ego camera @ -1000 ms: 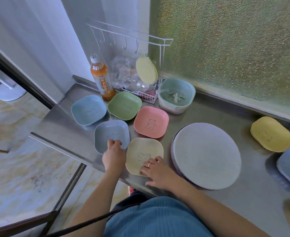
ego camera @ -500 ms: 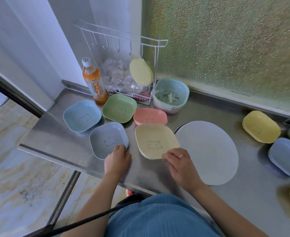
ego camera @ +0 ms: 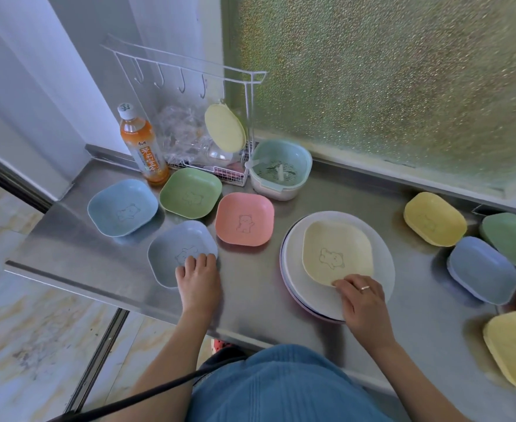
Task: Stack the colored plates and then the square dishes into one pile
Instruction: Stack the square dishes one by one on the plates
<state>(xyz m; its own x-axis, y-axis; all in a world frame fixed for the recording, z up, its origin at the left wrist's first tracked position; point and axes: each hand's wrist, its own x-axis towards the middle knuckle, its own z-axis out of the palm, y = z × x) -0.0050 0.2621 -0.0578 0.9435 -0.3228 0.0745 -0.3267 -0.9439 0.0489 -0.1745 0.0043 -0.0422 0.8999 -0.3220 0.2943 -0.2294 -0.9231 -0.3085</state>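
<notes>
First square dish going onto the plates

Right hand (ego camera: 361,295) pinches the cream dish (ego camera: 336,252) on the plate pile (ego camera: 384,269) — centre it; left hand (ego camera: 199,278) grips the grey dish (ego camera: 177,248).

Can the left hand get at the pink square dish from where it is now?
Probably yes. The left hand rests on the near rim of the grey-blue dish, and the pink square dish lies open just beyond to its right, with nothing stacked on or in front of it.
</notes>
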